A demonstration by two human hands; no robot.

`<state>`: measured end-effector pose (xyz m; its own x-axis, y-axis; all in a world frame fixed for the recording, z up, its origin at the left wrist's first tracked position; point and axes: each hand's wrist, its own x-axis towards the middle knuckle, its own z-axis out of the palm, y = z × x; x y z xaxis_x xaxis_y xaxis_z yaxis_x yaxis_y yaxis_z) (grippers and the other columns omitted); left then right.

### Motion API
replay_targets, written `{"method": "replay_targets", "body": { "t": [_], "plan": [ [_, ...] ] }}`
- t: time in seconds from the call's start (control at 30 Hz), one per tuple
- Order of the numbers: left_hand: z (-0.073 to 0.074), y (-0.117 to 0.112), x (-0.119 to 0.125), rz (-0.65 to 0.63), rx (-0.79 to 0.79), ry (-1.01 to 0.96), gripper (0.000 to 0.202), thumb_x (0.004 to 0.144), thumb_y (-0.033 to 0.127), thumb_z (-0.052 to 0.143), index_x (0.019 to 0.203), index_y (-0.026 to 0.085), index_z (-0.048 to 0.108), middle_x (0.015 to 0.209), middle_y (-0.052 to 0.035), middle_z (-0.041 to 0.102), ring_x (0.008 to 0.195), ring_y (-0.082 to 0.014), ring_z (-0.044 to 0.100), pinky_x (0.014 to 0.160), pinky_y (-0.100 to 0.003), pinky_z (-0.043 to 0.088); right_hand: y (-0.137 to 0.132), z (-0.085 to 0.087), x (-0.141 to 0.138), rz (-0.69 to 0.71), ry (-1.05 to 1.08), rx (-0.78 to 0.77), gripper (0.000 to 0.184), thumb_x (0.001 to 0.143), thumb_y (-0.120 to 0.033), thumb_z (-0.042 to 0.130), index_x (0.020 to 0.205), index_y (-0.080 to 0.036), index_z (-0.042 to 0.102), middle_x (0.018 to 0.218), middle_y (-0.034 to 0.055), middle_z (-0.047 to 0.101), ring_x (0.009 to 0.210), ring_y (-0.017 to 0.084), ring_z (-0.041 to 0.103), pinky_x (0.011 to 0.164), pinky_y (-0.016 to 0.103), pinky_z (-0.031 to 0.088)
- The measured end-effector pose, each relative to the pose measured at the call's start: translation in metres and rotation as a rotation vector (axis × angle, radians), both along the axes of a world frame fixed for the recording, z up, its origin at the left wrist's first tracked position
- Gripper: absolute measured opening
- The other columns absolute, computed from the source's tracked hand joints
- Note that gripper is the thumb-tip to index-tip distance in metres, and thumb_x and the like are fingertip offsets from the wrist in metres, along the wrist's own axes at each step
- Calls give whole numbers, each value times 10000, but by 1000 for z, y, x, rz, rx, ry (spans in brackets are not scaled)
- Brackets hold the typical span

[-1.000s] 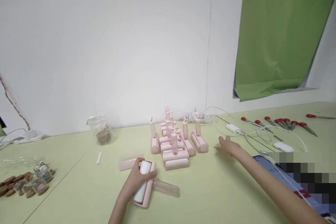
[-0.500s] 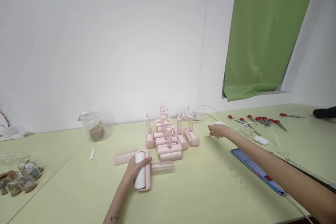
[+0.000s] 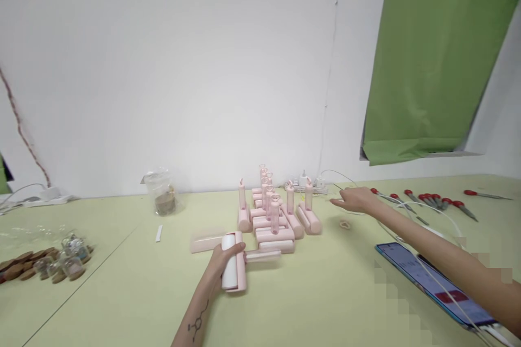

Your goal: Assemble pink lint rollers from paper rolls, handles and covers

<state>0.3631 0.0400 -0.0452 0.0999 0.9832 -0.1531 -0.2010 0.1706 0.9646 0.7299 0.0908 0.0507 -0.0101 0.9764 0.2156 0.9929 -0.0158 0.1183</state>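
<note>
My left hand (image 3: 223, 261) is closed round a pink lint roller (image 3: 233, 264) with a white roll, resting on the pale green table (image 3: 122, 293); its clear pink handle (image 3: 264, 254) points right. A pink cover (image 3: 207, 243) lies just behind it. My right hand (image 3: 355, 198) reaches far forward over the table, fingers stretched out, right of a cluster of pink lint rollers (image 3: 277, 217). A small ring-shaped piece (image 3: 344, 223) lies on the table below that hand.
A phone (image 3: 431, 282) with a white cable lies at the right. Several red-handled tools (image 3: 427, 199) lie at the far right. A power strip (image 3: 309, 183) sits by the wall. A plastic bag (image 3: 161, 195) stands behind, and small glass jars with corks (image 3: 49, 265) sit at the left.
My right hand has stayed stretched forward near the white cables and adapter, drifting slightly. The left hand keeps its hold on the roller. The camera has swung about.
</note>
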Motion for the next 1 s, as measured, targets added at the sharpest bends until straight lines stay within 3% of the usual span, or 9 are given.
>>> {"method": "replay_targets", "body": {
  "t": [0.1, 0.17, 0.3, 0.33, 0.4, 0.53, 0.7, 0.87, 1.0],
  "plan": [
    [2, -3, 7, -5, -14, -62, 290, 618, 328, 676, 763, 147, 501, 581, -38, 611, 503, -146, 577, 520, -261, 476, -24, -11, -29, 188, 113, 16, 391, 796, -544, 352, 813, -177, 486, 852, 59, 564, 646, 170, 525, 592, 295, 386],
    [2, -7, 13, 14, -43, -163, 291, 628, 326, 672, 780, 150, 497, 590, -31, 605, 515, -138, 577, 556, -267, 483, -38, -33, -62, 407, 526, 9, 368, 755, -556, 423, 842, -199, 444, 808, 29, 536, 641, 156, 493, 567, 265, 375],
    [-4, -13, 27, 43, -62, -368, 296, 623, 296, 685, 808, 140, 515, 578, -13, 586, 531, -130, 570, 601, -267, 477, -54, -82, -138, 644, 1298, -23, 477, 632, -609, 534, 854, -201, 422, 679, -21, 443, 588, 129, 424, 508, 229, 345],
    [-7, -14, 30, 31, -33, -380, 280, 625, 281, 685, 801, 134, 524, 586, -17, 588, 538, -129, 568, 599, -260, 471, -57, -90, -154, 681, 1418, -24, 501, 598, -616, 559, 842, -200, 427, 674, -26, 438, 576, 119, 413, 494, 218, 330],
    [-14, -17, 33, -31, 31, -401, 236, 637, 242, 675, 794, 125, 542, 649, -36, 608, 589, -134, 574, 608, -250, 457, -64, -98, -176, 619, 1576, -75, 417, 647, -583, 541, 736, -192, 430, 599, -51, 386, 483, 78, 333, 432, 191, 263],
    [-26, -22, 34, -338, -9, -562, 273, 696, 263, 589, 925, 116, 561, 841, -95, 628, 793, -214, 596, 737, -334, 432, -76, -101, -185, 444, 1740, -114, 404, 688, -567, 495, 602, -181, 414, 492, -68, 346, 388, 50, 238, 362, 178, 170],
    [-35, -26, 33, -678, -60, -677, 582, 674, 431, 529, 1196, 215, 391, 1016, -124, 588, 869, -319, 583, 786, -500, 356, -84, -105, -178, 339, 1835, -5, 389, 691, -547, 494, 594, -173, 446, 459, -70, 335, 374, 50, 272, 349, 163, 183],
    [-39, -31, 36, -608, -78, -688, 543, 717, 369, 433, 1231, 214, 347, 757, -74, 639, 706, -254, 611, 785, -491, 339, -95, -107, -181, 422, 1832, -89, 362, 660, -506, 576, 622, -178, 429, 464, -76, 346, 356, 39, 297, 347, 155, 204],
    [-20, -42, 38, -696, -101, -653, 614, 605, 447, 517, 1148, 166, 451, 820, -130, 648, 774, -310, 600, 802, -528, 320, -101, -100, -180, 397, 1822, -9, 349, 683, -491, 562, 609, -183, 419, 484, -64, 367, 407, 68, 371, 390, 179, 298]
  ]
}}
